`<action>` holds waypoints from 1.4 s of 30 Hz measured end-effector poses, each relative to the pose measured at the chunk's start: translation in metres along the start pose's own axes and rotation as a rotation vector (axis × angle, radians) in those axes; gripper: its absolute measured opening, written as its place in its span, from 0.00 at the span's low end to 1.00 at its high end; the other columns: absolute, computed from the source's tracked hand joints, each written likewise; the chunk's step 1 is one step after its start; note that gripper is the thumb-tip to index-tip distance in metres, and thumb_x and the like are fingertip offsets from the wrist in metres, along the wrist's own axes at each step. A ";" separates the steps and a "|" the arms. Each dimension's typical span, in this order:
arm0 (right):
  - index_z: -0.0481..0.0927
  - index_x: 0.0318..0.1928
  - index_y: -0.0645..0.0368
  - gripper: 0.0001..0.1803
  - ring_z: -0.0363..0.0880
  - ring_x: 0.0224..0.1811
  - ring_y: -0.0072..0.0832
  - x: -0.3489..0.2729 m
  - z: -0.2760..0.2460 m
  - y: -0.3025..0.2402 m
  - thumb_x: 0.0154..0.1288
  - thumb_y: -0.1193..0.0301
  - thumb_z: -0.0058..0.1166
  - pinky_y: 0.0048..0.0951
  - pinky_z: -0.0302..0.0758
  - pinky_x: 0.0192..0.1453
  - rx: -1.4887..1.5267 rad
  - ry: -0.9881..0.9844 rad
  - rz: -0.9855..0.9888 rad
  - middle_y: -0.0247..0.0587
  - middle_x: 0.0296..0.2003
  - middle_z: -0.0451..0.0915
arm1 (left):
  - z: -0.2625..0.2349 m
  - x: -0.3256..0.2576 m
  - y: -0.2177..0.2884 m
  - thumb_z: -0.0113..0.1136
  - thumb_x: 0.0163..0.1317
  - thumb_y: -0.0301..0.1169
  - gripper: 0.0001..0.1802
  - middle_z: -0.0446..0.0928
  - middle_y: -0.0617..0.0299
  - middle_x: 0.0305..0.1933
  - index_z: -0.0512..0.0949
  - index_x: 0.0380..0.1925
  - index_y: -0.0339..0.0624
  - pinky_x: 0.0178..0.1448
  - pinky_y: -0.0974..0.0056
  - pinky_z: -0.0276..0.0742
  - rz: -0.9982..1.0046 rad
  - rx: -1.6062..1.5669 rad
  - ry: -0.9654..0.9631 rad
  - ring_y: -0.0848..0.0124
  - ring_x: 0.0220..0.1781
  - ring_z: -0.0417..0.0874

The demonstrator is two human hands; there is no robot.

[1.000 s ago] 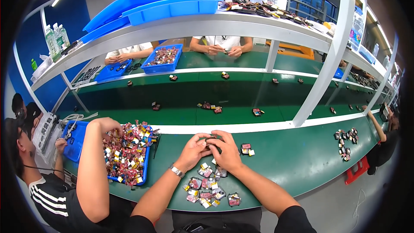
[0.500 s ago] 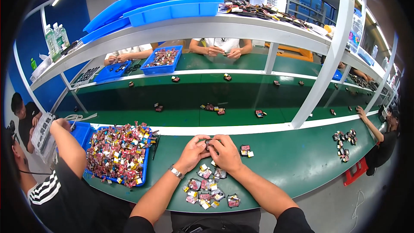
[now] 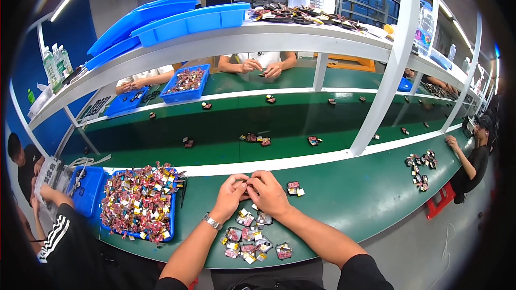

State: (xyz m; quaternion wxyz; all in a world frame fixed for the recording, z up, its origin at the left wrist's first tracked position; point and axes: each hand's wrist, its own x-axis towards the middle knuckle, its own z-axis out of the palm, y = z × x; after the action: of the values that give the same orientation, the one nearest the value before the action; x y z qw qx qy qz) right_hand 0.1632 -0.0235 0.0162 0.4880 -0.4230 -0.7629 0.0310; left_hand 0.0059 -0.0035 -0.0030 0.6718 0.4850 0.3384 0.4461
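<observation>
My left hand (image 3: 230, 200), with a metal watch on its wrist, and my right hand (image 3: 269, 195) meet above the green bench. Their fingers close around a small dark electronic case, mostly hidden by them. Just below lies a cluster of open cases (image 3: 250, 233) with red circuit boards and white and yellow parts. One more red board unit (image 3: 293, 188) with a white piece sits right of my right hand. Left of my left forearm, a blue bin (image 3: 173, 220) is heaped with red circuit boards (image 3: 138, 201) with wires and white and yellow tabs.
A dark green conveyor belt (image 3: 215, 142) behind a white rail (image 3: 269, 163) carries scattered board units. A slanting white post (image 3: 384, 70) supports the upper shelf with blue trays (image 3: 188, 21). Co-workers sit at left, across and right, where more units (image 3: 421, 169) lie.
The whole view has shifted a little, and things appear further left. My hands stay together on the case, fingers slightly shifted. The left co-worker's arm has moved down, uncovering more of a blue tray.
</observation>
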 end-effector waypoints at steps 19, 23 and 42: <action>0.80 0.38 0.57 0.12 0.75 0.48 0.38 0.008 -0.021 0.006 0.49 0.77 0.62 0.35 0.77 0.48 -0.035 -0.148 -0.127 0.40 0.47 0.75 | -0.003 -0.001 0.005 0.44 0.71 0.21 0.16 0.75 0.54 0.55 0.64 0.57 0.37 0.61 0.59 0.77 0.002 -0.144 -0.108 0.68 0.56 0.78; 0.80 0.37 0.57 0.09 0.73 0.52 0.39 0.007 -0.023 0.010 0.52 0.76 0.61 0.36 0.75 0.53 0.034 -0.193 -0.065 0.41 0.49 0.74 | 0.002 -0.001 0.007 0.46 0.69 0.21 0.14 0.76 0.56 0.51 0.66 0.54 0.39 0.60 0.58 0.78 0.020 -0.158 -0.093 0.67 0.55 0.79; 0.85 0.35 0.56 0.06 0.71 0.59 0.37 0.006 -0.031 0.021 0.56 0.70 0.63 0.36 0.68 0.63 0.343 -0.334 0.170 0.38 0.52 0.77 | -0.016 0.001 -0.002 0.47 0.73 0.29 0.06 0.72 0.61 0.44 0.68 0.43 0.39 0.61 0.60 0.79 -0.113 -0.095 -0.236 0.71 0.51 0.79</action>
State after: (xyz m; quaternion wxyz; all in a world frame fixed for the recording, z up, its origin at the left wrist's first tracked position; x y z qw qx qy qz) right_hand 0.1985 -0.0177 0.0268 0.4153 -0.3857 -0.7782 0.2704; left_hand -0.0072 0.0031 -0.0102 0.7530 0.4820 0.2623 0.3630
